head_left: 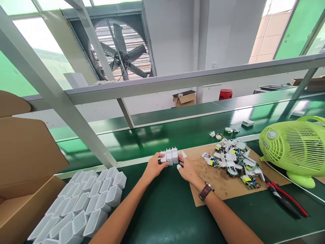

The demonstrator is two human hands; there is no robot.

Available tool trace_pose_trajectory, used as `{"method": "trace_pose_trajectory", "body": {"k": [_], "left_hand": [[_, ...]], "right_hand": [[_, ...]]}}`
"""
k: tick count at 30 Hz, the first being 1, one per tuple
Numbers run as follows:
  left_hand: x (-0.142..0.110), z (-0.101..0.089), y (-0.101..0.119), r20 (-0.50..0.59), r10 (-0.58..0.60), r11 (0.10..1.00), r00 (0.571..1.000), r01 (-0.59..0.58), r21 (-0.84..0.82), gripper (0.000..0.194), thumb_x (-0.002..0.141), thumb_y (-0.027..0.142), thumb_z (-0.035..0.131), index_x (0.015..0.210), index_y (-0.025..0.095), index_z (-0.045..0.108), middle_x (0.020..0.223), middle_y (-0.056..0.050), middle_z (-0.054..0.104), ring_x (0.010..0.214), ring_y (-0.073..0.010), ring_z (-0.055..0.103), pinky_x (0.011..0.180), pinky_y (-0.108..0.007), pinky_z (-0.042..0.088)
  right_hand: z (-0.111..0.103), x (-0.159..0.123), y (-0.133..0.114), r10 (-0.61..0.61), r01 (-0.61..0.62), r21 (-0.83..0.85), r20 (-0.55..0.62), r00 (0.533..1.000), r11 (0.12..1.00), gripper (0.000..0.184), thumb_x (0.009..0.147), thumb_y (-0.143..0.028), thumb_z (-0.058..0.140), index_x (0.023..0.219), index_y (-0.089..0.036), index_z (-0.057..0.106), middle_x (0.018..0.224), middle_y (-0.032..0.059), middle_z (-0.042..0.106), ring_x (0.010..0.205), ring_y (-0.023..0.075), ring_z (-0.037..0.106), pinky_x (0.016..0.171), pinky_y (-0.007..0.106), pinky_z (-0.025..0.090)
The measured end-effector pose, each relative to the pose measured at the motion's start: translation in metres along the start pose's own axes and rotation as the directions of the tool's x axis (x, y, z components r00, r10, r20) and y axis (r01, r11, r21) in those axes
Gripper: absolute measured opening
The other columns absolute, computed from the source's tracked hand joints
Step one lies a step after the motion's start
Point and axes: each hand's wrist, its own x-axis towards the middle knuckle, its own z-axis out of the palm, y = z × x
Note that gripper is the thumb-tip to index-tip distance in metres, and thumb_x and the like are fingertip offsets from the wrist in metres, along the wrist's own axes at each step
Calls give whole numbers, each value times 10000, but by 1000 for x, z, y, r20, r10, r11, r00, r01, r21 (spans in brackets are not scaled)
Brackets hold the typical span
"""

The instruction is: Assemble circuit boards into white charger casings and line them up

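Note:
Near the belt's edge, a short row of white plug adapters (pixel 169 156) stands with small prongs pointing up. My left hand (pixel 154 167) is closed around the row's left end, thumb in front and fingers behind. At the right end is my right hand (pixel 189 171), its thumb and finger spread apart and wearing white fingertip covers. Its fingers reach close to the last adapter; whether they press on it I cannot tell. To the left, many white plastic housings (pixel 92 193) lie in slanted rows on the green work surface (pixel 157 213).
On a brown cardboard sheet (pixel 210 183) sits a heap of circuit boards (pixel 232 157). Red-and-black pliers (pixel 286 200) lie at its right corner, near a green fan (pixel 291 145). An open carton (pixel 27 159) stands left. A metal frame post (pixel 83 125) slants down beside the housings.

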Motion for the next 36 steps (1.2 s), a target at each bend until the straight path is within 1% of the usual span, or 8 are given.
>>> {"method": "trace_pose_trajectory", "body": {"k": [6,11,14,22,29,32,34,36], "left_hand": [[16,0,2,35,22,1000,999,-22,-4,406,660,305,814,980,200,588,1288,-105,648,1147,-288,651,916,-413,579],[31,-13,6,80,32,999,996,-31,-13,1027,541,311,918,1440,208,435,1487,-176,488,1222,-335,600,967,-458,538],[37,-17,10,212,20,1000,977,-24,12,1280,560,289,908,1616,228,186,1485,-179,506,1227,-326,596,978,-437,524],[44,-14,17,303,6,999,953,-18,39,1073,589,340,904,1532,180,417,1330,-142,627,1096,-313,666,1024,-449,500],[42,-10,29,272,29,1000,962,-25,-19,1206,586,319,912,1605,174,282,1439,-215,568,1237,-380,623,1022,-498,514],[25,-43,42,161,60,997,985,-51,-58,1232,633,362,899,1631,214,191,1568,-229,436,1411,-382,480,1052,-490,500],[-1,-86,53,1,146,986,989,-146,-75,1046,748,397,825,1607,243,250,1571,-195,444,1434,-343,461,1050,-474,511],[-36,-136,64,-183,242,967,953,-253,-39,853,799,435,792,1529,244,394,1484,-156,543,1374,-317,526,1009,-448,551]], "right_hand": [[-5,8,3,43,-42,-6,23,999,999,786,778,-153,563,1534,-157,348,1524,183,514,1424,299,503,1172,509,428],[-12,31,-10,59,-55,-53,89,994,997,1061,701,-134,706,1620,-175,178,1638,199,356,1501,329,387,1206,505,378],[-17,46,-23,41,-30,-63,181,983,998,1111,655,-119,770,1614,-202,215,1581,189,453,1398,324,515,1153,494,442],[-35,57,-33,48,-11,-126,294,955,992,1085,674,-119,801,1610,-186,257,1318,170,669,1098,271,687,1012,447,544],[-37,57,-37,29,20,-205,236,971,979,1069,689,-191,820,1600,-180,262,1430,209,587,1264,323,618,1113,511,477],[-51,46,-34,27,26,-241,213,977,970,1073,679,-278,842,1586,-172,278,1553,251,447,1429,383,468,1180,565,397],[-69,33,-28,6,41,-244,191,982,969,1057,711,-361,810,1589,-182,248,1599,236,384,1493,384,381,1202,598,358],[-93,20,-20,-67,98,-222,141,988,970,949,738,-434,774,1549,-212,334,1537,207,483,1448,362,463,1173,594,413]]}}
